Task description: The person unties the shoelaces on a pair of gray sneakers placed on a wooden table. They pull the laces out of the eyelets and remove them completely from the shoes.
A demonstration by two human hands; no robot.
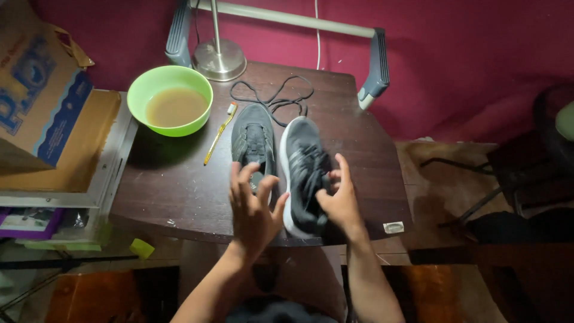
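Two dark grey sneakers (280,161) on table: right one laced, tilted on side; left one flat, laceless.

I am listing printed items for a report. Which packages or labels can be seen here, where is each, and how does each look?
Cardboard box: far left beside the table, brown with blue printed panel.
Small wrapper: at the table's front right corner, pale, rectangular.
Purple flat package: lower left, under a grey tray; details unclear.
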